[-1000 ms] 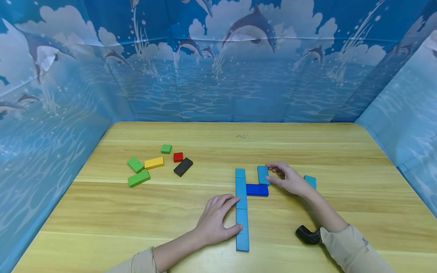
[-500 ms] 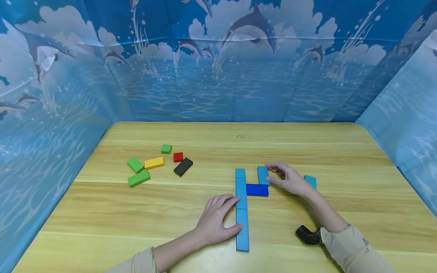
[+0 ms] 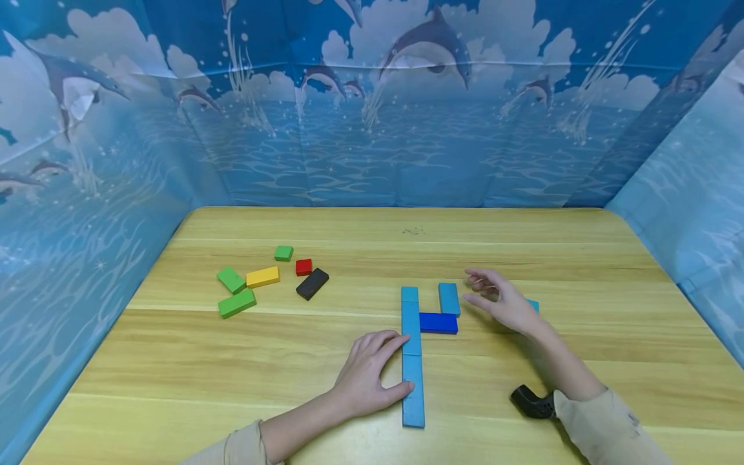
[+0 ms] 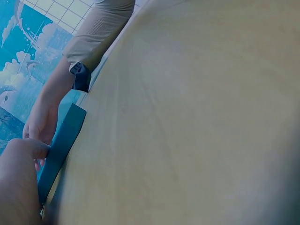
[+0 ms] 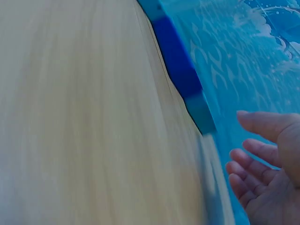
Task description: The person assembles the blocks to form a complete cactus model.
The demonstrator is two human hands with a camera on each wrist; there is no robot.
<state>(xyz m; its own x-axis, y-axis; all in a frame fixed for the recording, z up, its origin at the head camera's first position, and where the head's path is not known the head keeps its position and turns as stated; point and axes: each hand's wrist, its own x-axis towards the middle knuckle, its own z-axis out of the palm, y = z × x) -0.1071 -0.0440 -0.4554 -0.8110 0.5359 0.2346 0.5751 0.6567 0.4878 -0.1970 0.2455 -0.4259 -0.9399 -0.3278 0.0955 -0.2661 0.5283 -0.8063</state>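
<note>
My left hand (image 3: 369, 374) rests at the left side of a straight column of light blue blocks (image 3: 413, 368), its thumb and a fingertip touching them. In the left wrist view the thumb lies against a light blue block (image 4: 63, 145). A dark blue block (image 3: 438, 323) extends right from the column. Behind its right end stands another light blue block (image 3: 449, 298), lengthwise away from me. My right hand (image 3: 504, 303) is just right of that block, apart from it, holding nothing. The right wrist view shows its fingers (image 5: 255, 176) loosely spread.
Partly behind the right hand lies another light blue block (image 3: 533, 305). At left are several green blocks (image 3: 237, 303), a yellow block (image 3: 263, 277), a red block (image 3: 303, 267) and a black block (image 3: 312, 284). A black device (image 3: 531, 403) is at the right sleeve. A dolphin-print curtain surrounds the table.
My right hand has let go of the light blue block behind the dark blue one and moved right. That block stays in place. The left hand has not visibly moved.
</note>
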